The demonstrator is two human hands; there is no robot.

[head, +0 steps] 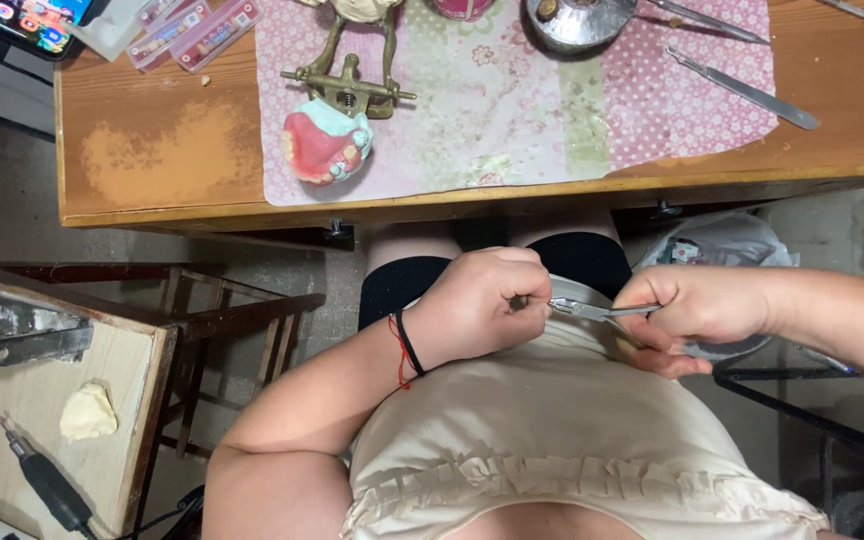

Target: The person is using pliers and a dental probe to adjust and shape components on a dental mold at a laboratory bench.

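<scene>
Over my lap, my right hand [697,312] grips a small pair of metal pliers [592,310] whose jaws point left. My left hand [482,300] is closed into a fist right at the plier tips, pinching something small that my fingers hide. A black and a red band circle my left wrist. On the wooden table [152,160] ahead lies a pink and pale blue dental model [326,143], next to a brass articulator [352,80] on a pink patterned cloth [512,100].
A metal bowl [577,20] and two metal hand tools [747,90] lie on the cloth at the right. A phone [32,22] and flat plastic boxes [192,30] sit at the table's left. A low side table [62,400] at the left holds a white lump [87,412] and a rotary handpiece [42,480].
</scene>
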